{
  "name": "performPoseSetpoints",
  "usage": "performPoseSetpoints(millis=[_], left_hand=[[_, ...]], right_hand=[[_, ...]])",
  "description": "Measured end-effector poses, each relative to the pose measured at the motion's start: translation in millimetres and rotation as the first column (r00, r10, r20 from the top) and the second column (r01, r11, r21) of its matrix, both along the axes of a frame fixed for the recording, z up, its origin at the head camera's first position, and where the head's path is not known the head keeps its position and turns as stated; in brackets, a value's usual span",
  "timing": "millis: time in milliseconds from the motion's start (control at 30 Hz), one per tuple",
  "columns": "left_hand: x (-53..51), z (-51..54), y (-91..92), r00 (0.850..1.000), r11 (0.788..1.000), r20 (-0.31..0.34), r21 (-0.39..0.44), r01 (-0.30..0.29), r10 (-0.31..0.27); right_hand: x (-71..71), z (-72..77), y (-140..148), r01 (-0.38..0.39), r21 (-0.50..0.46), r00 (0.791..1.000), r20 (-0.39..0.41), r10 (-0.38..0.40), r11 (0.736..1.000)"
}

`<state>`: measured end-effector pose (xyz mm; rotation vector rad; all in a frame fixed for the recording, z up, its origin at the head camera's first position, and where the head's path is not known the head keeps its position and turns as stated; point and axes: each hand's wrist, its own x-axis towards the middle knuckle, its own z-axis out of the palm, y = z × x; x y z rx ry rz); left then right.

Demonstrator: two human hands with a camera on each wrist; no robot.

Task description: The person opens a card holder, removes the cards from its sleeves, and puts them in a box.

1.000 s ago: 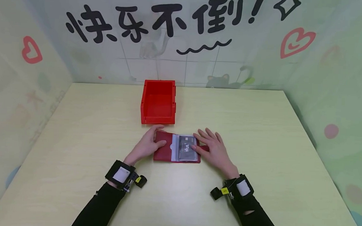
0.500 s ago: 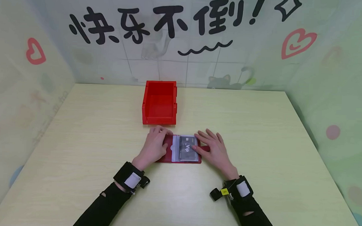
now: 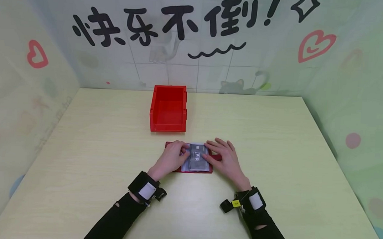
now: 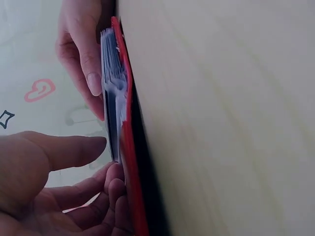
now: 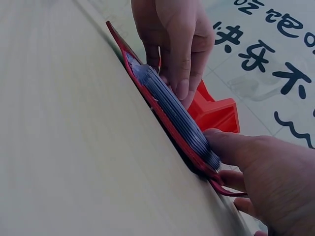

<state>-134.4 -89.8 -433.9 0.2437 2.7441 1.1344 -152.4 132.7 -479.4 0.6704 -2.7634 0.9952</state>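
A red card holder (image 3: 170, 144) lies spread flat on the table, its clear sleeves (image 3: 186, 168) stacked on the right half. A dark card (image 3: 197, 158) marked "Vip" shows through the top sleeve. My left hand (image 3: 172, 155) is over the left half with bent fingers at the sleeves' left edge. In the left wrist view its thumb (image 4: 91, 150) points at that edge; whether it grips a sleeve is unclear. My right hand (image 3: 225, 159) holds the holder's right edge, thumb (image 5: 224, 145) on the sleeve stack, other fingers by the strap (image 5: 224, 191).
A red bin (image 3: 168, 109) stands on the table just behind the card holder, near the back. Printed cloth walls (image 3: 193, 73) close off the back and both sides of the table (image 3: 114, 130). Each wrist bears a black band with a small camera (image 3: 226, 206).
My left hand has moved right, from the holder's left edge across the red cover to the sleeves' left edge. My right hand has stayed nearly in place.
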Motion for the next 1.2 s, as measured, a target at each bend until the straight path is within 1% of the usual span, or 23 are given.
performPoseSetpoints(millis=[100, 167, 333, 500, 633, 767, 867, 1133, 1200], left_hand=[[-1.2, -0.9, 0.3, 0.999, 0.999, 0.028, 0.016, -0.030, 0.029], [-2.9, -2.0, 0.4, 0.998, 0.999, 0.036, 0.028, -0.045, 0.044], [-6.0, -4.1, -0.2, 0.997, 0.996, 0.050, 0.068, -0.059, 0.056], [-7.2, -5.6, -0.3, 0.993, 0.993, 0.088, 0.082, -0.080, 0.073], [-9.7, -5.7, 1.7, 0.990, 0.991, 0.101, 0.074, -0.108, 0.100], [-12.3, -6.1, 3.8, 0.989, 0.991, 0.095, 0.051, -0.122, 0.117], [-13.4, -6.4, 4.9, 0.989, 0.992, 0.094, 0.039, -0.123, 0.119], [-14.7, -4.6, 5.0, 0.985, 0.994, 0.137, 0.023, -0.108, 0.104], [-14.5, -3.4, 3.6, 0.983, 0.993, 0.146, 0.014, -0.116, 0.113]], right_hand=[[1.5, 1.7, -1.5, 0.002, 0.007, 1.000, -0.008, -0.002, 1.000], [1.9, 2.6, -2.3, 0.008, 0.008, 1.000, -0.006, -0.008, 1.000], [2.2, 3.8, -3.1, 0.016, 0.013, 1.000, -0.007, -0.016, 1.000], [2.6, 3.4, -2.8, 0.015, 0.023, 1.000, -0.008, -0.015, 1.000], [3.3, 2.6, -2.3, 0.016, 0.026, 1.000, -0.009, -0.015, 1.000], [3.2, 1.9, -2.0, 0.015, 0.029, 1.000, -0.013, -0.015, 0.999], [2.9, 1.2, -1.8, 0.015, 0.034, 1.000, -0.017, -0.014, 0.999], [3.1, -0.3, -0.8, 0.017, 0.045, 1.000, -0.019, -0.016, 0.999], [3.5, 0.6, -1.1, 0.014, 0.048, 1.000, -0.021, -0.013, 0.999]])
